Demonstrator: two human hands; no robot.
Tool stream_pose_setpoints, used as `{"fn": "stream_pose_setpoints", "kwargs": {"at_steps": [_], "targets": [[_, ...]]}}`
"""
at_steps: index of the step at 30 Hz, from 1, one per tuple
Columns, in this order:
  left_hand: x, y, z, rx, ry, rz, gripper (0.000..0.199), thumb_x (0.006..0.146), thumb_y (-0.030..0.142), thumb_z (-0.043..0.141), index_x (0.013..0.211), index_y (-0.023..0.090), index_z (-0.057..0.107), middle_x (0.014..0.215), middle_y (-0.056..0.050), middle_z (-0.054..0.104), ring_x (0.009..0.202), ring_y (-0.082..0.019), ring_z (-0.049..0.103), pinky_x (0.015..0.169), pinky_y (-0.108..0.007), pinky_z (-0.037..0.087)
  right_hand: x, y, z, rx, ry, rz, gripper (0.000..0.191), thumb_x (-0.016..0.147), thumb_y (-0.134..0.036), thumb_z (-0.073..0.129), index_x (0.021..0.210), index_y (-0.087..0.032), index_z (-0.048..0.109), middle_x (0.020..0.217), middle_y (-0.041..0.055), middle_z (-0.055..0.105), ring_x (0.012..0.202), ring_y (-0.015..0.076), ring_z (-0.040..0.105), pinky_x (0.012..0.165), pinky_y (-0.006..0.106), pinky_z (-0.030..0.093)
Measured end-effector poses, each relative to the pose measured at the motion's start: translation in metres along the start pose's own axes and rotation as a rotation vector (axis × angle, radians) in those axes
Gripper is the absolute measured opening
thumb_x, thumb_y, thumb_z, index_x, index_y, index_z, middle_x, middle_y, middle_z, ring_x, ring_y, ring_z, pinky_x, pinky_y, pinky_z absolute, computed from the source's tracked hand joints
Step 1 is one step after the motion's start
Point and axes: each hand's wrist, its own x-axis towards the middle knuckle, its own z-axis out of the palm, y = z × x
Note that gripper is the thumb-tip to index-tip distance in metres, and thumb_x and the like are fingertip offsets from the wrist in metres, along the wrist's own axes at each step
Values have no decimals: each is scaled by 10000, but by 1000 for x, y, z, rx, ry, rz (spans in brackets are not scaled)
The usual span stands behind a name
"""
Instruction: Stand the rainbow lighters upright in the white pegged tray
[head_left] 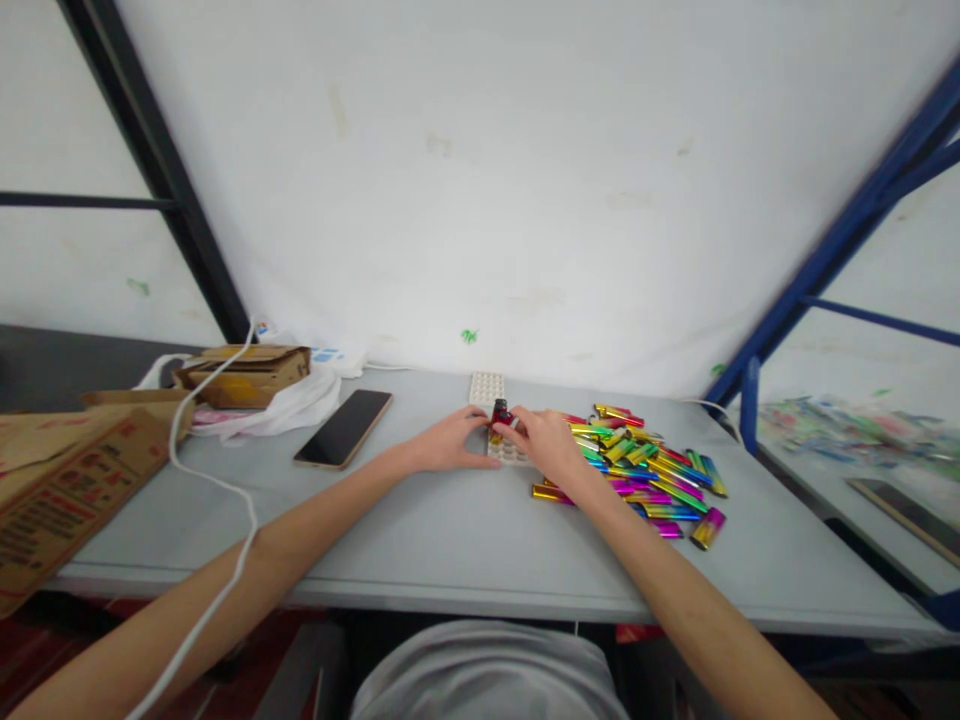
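A white tray with rows of round holes lies near the wall, partly covered by both hands. Over it, my right hand pinches a small dark red, bottle-like piece with a black top. My left hand is at the tray's left side, thumb and fingers apart; its fingertips are close to the dark red piece, and whether they touch it I cannot tell. Beside and partly under my right forearm is a loose pile of shiny metallic, multicoloured flat casings, in gold, green, blue, purple and red.
A phone lies left of my left hand. Farther left are an opened cardboard box, a smaller carton and a white plastic bag. A white cable hangs across my left forearm. The white wall borders the grey table.
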Motion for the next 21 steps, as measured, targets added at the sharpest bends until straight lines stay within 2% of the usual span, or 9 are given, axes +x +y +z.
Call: {"fn": "stream_pose_setpoints", "kwargs": {"at_steps": [3, 6, 9, 11, 13, 16, 18, 21], "targets": [[0, -1, 0, 13, 2, -1, 667, 754, 612, 771, 1260, 193, 659, 1335, -135, 597, 1225, -300, 582, 1122, -428, 427, 1, -4, -4, -57, -36, -25, 460, 1019, -568, 461, 1008, -181, 709, 834, 94, 778, 780, 236, 714, 709, 300, 409], [0, -1, 0, 24, -1, -6, 687, 759, 623, 761, 1277, 187, 642, 1340, -135, 592, 1237, -295, 577, 1128, -415, 425, 1, 5, -15, -76, -41, 7, 532, 1053, -565, 356, 939, -192, 718, 833, 85, 775, 787, 216, 708, 752, 295, 411], [0, 0, 0, 37, 4, -2, 686, 763, 636, 750, 1277, 196, 638, 1342, -129, 597, 1236, -295, 581, 1129, -410, 426, -3, 37, -27, -161, 30, 125, 535, 1086, -476, 282, 976, -180, 715, 921, 121, 769, 869, 237, 705, 821, 317, 425], [-1, 1, -1, 47, 7, 0, 680, 763, 644, 744, 1267, 200, 641, 1338, -129, 604, 1223, -299, 591, 1120, -409, 435, -9, 67, -33, -188, 42, 200, 417, 1072, -404, 368, 1086, -167, 710, 1046, 142, 754, 991, 255, 687, 881, 326, 437], [-1, 1, -1, 57, 3, -10, 683, 762, 648, 741, 1263, 195, 643, 1337, -136, 607, 1217, -306, 597, 1111, -407, 444, -16, 96, -37, -171, -5, 226, 340, 1026, -336, 482, 1217, -138, 683, 1210, 169, 709, 1135, 274, 641, 963, 340, 437], [-1, 2, -1, 69, -5, -28, 699, 760, 656, 735, 1263, 180, 641, 1351, -148, 597, 1229, -314, 595, 1115, -400, 441, -24, 122, -42, -82, -220, 167, 347, 1008, -278, 484, 1227, -113, 698, 1258, 172, 695, 1172, 271, 632, 1012, 346, 439], [-1, 1, -1, 69, -7, -25, 702, 764, 665, 726, 1264, 180, 639, 1351, -146, 596, 1237, -309, 592, 1124, -393, 432, -26, 126, -45, -18, -321, 133, 349, 1004, -275, 472, 1182, -116, 727, 1195, 158, 725, 1096, 265, 666, 979, 345, 464], [-1, 0, -1, 68, -11, -18, 704, 769, 674, 717, 1264, 181, 637, 1347, -142, 596, 1249, -305, 582, 1132, -390, 424, -26, 123, -53, 56, -337, 146, 346, 976, -317, 516, 1156, -129, 745, 1146, 149, 745, 1006, 265, 690, 908, 344, 497]]}}
